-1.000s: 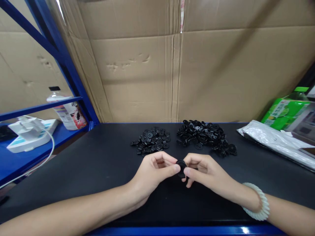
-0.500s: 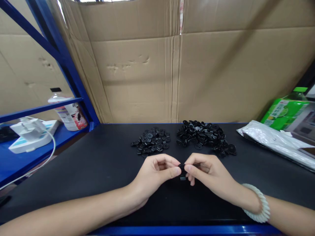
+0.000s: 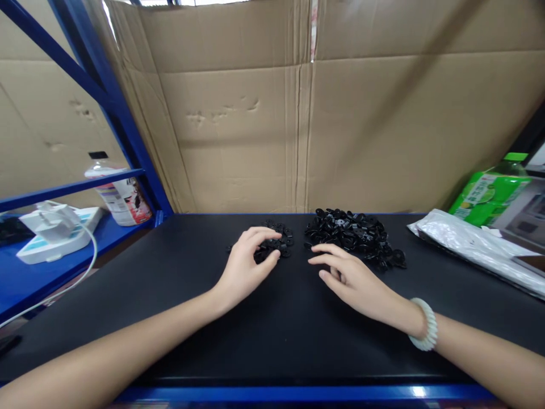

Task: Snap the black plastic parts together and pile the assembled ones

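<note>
My left hand (image 3: pixel 247 264) is at the left pile of small black parts (image 3: pixel 286 241), covering much of it. Its thumb and fingers are apart, with nothing visible held between them. My right hand (image 3: pixel 351 278) hovers in front of the right pile of black parts (image 3: pixel 353 230), fingers spread and holding nothing. That pile is larger and spreads toward the right. A pale beaded bracelet (image 3: pixel 427 325) circles my right wrist. Both piles lie on the black tabletop (image 3: pixel 272 346).
At the left, a blue shelf (image 3: pixel 12 278) holds a white power strip (image 3: pixel 63 241) with a cable and a labelled bottle (image 3: pixel 121 199). A silvery plastic bag (image 3: pixel 472 244) and a green bottle (image 3: pixel 487 196) are at the right. Cardboard (image 3: pixel 238 136) stands behind.
My hands have moved apart and farther from me, the left to the left pile and the right toward the right pile. The black part held between them is no longer seen there.
</note>
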Demonstrator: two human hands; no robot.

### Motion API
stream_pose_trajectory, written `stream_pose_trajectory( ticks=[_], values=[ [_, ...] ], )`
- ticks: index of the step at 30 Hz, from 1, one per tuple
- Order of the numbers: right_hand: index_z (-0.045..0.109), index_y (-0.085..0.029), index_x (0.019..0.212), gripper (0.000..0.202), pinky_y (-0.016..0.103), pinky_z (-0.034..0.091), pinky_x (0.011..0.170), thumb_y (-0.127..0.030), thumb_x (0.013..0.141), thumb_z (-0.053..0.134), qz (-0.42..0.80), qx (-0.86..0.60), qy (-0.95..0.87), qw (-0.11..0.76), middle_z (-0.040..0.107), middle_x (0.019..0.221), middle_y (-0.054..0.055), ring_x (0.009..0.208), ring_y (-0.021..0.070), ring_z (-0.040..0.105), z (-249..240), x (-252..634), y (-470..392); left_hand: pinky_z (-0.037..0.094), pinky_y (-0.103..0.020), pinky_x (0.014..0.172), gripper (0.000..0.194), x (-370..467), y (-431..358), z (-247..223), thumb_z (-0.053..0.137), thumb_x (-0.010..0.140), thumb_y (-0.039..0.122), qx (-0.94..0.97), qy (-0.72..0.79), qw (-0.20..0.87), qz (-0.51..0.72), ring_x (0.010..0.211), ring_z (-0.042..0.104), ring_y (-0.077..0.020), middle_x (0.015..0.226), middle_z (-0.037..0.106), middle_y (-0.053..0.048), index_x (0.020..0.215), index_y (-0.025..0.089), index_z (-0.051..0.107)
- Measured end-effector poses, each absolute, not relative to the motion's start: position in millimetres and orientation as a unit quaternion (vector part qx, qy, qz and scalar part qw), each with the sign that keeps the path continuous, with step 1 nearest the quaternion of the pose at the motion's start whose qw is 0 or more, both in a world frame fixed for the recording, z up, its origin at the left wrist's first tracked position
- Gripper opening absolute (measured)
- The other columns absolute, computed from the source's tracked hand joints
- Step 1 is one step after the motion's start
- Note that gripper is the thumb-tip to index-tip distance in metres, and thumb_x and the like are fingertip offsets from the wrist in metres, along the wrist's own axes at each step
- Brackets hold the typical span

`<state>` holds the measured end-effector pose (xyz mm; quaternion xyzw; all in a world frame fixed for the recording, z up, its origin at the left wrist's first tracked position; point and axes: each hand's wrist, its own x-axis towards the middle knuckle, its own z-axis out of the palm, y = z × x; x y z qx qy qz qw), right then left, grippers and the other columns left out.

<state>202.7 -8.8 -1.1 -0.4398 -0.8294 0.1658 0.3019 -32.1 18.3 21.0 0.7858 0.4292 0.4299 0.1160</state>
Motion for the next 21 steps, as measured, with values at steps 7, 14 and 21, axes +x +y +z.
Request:
stream_pose_trajectory(
  ticks=[7,14,21],
  values=[
    [0.061,-0.016,0.122,0.038,0.047,0.048,0.096,-0.015,0.090,0.040,0.071,-0.459,-0.851,0.244,0.049,0.139,0.013,0.110,0.0275,0.060,-10.5,201.2,9.5,0.048,-0.028,0.067,0.027,-5.0,-21.8,14.6,0.057,0.076,0.009,0.817,0.369,0.276,0.347,0.080,0.059,-0.0166,0.095,0.066,-0.004,0.098,0.020,0.068],
    [0.066,-0.020,0.102,0.020,0.028,0.056,0.060,-0.025,0.084,0.059,0.370,-0.379,-0.724,0.441,0.059,0.120,0.010,0.077,0.0148,0.063,0.9,193.9,-11.4,0.053,-0.033,0.077,0.033,-4.3,-19.7,7.4,0.064,0.079,0.023,0.665,0.407,0.498,0.380,0.082,0.064,-0.0155,0.110,0.062,-0.009,0.110,0.016,0.057],
    [0.056,-0.019,0.081,0.023,0.024,0.047,0.059,-0.030,0.075,0.075,0.600,-0.301,-0.565,0.481,0.062,0.085,-0.001,0.061,0.0087,0.057,5.7,188.7,-21.1,0.050,-0.034,0.089,0.027,-1.6,-21.1,8.2,0.069,0.077,0.021,0.619,0.352,0.555,0.430,0.090,0.064,-0.0171,0.097,0.068,-0.006,0.102,0.015,0.061]
  ],
)
